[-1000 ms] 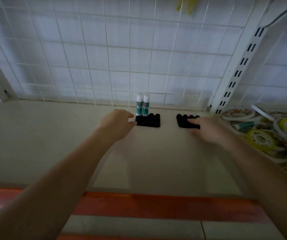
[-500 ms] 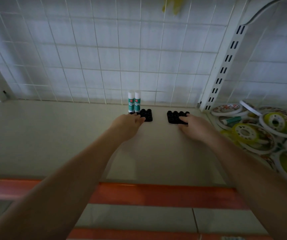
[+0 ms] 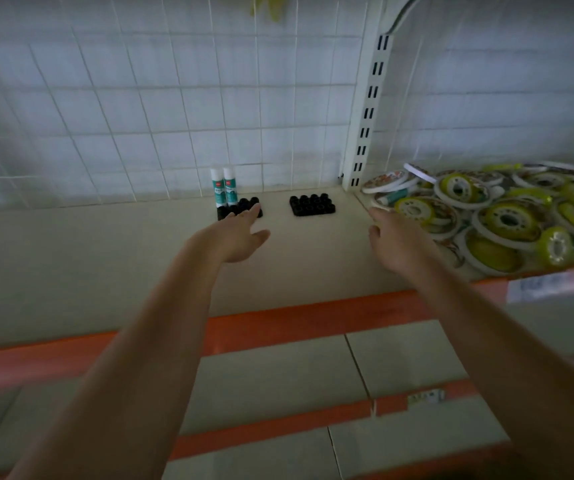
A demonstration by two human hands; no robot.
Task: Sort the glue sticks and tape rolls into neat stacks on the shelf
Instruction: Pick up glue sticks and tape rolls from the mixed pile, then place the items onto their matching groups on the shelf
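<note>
Two glue sticks (image 3: 224, 187) with white caps and green labels stand upright at the back of the cream shelf (image 3: 105, 258), in a black holder tray (image 3: 240, 208). A second black holder tray (image 3: 311, 205) sits empty to its right. My left hand (image 3: 240, 237) hovers with straight fingers just in front of the left tray, holding nothing. My right hand (image 3: 394, 242) is open too, its fingers reaching toward a heap of tape rolls (image 3: 507, 220) on the neighbouring shelf. One more glue stick (image 3: 393, 196) lies among the rolls.
A white wire grid (image 3: 174, 109) backs the shelf. A slotted white upright post (image 3: 365, 116) divides the two bays. The shelf front carries an orange strip (image 3: 278, 323), with lower shelves beneath it.
Both hands have left the black trays. The right hand moved right toward the tape rolls, the left drew back slightly. The view shifted right, showing more of the heap.
</note>
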